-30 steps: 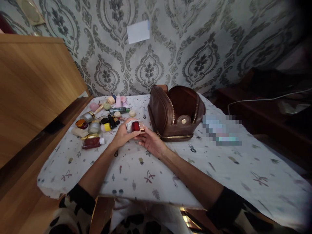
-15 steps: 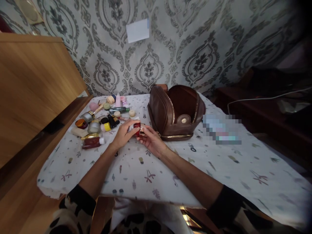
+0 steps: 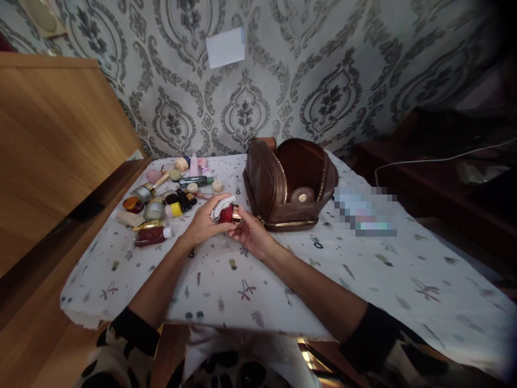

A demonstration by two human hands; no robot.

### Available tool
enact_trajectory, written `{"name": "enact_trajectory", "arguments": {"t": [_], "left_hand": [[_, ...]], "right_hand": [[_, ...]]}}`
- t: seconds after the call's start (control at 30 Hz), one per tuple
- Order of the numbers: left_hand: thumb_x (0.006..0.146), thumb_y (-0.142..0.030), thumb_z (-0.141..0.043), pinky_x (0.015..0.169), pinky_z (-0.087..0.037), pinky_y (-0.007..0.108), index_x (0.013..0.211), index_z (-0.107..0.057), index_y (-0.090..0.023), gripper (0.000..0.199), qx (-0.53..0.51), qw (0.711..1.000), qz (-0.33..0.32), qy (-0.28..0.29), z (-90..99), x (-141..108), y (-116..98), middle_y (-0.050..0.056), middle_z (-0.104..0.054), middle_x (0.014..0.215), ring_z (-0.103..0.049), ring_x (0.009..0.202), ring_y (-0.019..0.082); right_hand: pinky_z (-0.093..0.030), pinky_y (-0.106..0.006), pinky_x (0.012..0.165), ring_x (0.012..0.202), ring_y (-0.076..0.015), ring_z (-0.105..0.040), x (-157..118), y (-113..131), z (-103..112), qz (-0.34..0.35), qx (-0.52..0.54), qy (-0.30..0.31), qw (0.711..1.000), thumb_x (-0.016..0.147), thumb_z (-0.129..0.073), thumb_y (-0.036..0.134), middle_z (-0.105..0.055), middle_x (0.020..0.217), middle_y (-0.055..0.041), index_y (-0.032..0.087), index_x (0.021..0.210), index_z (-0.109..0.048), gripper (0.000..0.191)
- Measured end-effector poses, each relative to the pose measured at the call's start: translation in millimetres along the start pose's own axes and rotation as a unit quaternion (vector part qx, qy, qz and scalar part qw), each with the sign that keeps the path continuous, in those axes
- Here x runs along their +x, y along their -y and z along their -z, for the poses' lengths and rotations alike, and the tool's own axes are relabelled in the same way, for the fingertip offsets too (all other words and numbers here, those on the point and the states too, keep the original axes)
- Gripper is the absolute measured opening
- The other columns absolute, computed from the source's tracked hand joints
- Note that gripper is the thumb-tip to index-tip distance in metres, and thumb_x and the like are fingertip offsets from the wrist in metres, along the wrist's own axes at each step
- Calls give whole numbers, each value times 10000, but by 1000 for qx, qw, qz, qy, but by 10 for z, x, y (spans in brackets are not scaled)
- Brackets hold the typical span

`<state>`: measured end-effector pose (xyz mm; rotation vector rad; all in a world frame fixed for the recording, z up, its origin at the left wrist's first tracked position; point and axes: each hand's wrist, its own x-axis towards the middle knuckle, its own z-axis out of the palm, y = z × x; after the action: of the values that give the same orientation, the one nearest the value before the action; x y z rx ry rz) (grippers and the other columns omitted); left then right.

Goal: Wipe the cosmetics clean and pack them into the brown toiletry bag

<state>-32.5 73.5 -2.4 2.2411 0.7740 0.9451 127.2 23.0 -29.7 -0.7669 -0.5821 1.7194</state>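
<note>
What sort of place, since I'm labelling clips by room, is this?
Probably a room in a home: patterned wallpaper, a printed tablecloth and loose cosmetics point that way.

Patterned wallpaper (image 3: 245, 105), a wooden cabinet (image 3: 56, 124) and a printed tablecloth (image 3: 226, 291) suggest a room in a home.

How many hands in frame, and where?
2: left hand with the white cloth at the red jar; right hand at the jar's gold cap.
</note>
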Motion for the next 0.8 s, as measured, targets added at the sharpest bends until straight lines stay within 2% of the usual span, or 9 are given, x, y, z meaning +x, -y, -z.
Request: {"name": "enact_trajectory", "arguments": {"t": [0.1, 0.23, 0.37, 0.5, 0.63, 0.8], "left_hand": [[727, -435, -790, 1035, -418, 369, 1405, -431, -204, 801, -50, 998, 12, 26, -22, 8, -3, 107, -542, 1362, -565, 1178, 275], [736, -405, -785, 999, -437, 365, 1385, -450, -197, 759, -130, 989, 68, -4, -45, 21, 16, 87, -604, 1253, -588, 1113, 255], [693, -386, -814, 929, -471, 339, 1353, -491, -192, 760, -203, 971, 112, -49, -48, 34, 47, 67, -649, 1148, -616, 1017, 224], [694, -406, -796, 818, -499, 316, 1335, -517, -188, 732, -225, 960, 152, -63, -42, 38, 67, 62, -673, 1078, -633, 926, 215], [717, -409, -772, 933, -461, 342, 1275, -571, -170, 639, -180, 974, 127, -47, -30, 38, 78, 77, -664, 1144, -614, 1035, 235], [755, -420, -752, 939, -448, 328, 1181, -614, -187, 505, -127, 989, 78, -24, -4, 31, 61, 54, -654, 1119, -604, 1029, 230]], "right_hand": [[-465, -172, 443, 441, -81, -572, 17, 19, 14, -21, 13, -1, 1000, 908, -571, 539, -662, 614, 2, 171, 879, -629, 374], [-460, -174, 469, 484, -89, -591, 20, 23, 42, -25, 4, 19, 999, 880, -599, 547, -662, 609, -23, 147, 828, -645, 406], [-462, -180, 508, 572, -101, -632, 3, -6, 43, 18, 0, 21, 1000, 745, -780, 435, -692, 685, -3, 179, 824, -610, 317], [-476, -200, 547, 666, -118, -665, -7, -24, 34, 67, 3, 13, 998, 646, -860, 337, -716, 818, 26, 247, 1007, -615, 445], [-493, -217, 591, 659, -111, -664, 4, -15, 48, 86, -17, 9, 996, 681, -838, 325, -712, 830, 21, 263, 1146, -621, 517], [-464, -208, 532, 601, -107, -649, 19, -18, 55, 83, -26, 13, 996, 673, -843, 366, -712, 794, 7, 226, 1040, -654, 436]]}}
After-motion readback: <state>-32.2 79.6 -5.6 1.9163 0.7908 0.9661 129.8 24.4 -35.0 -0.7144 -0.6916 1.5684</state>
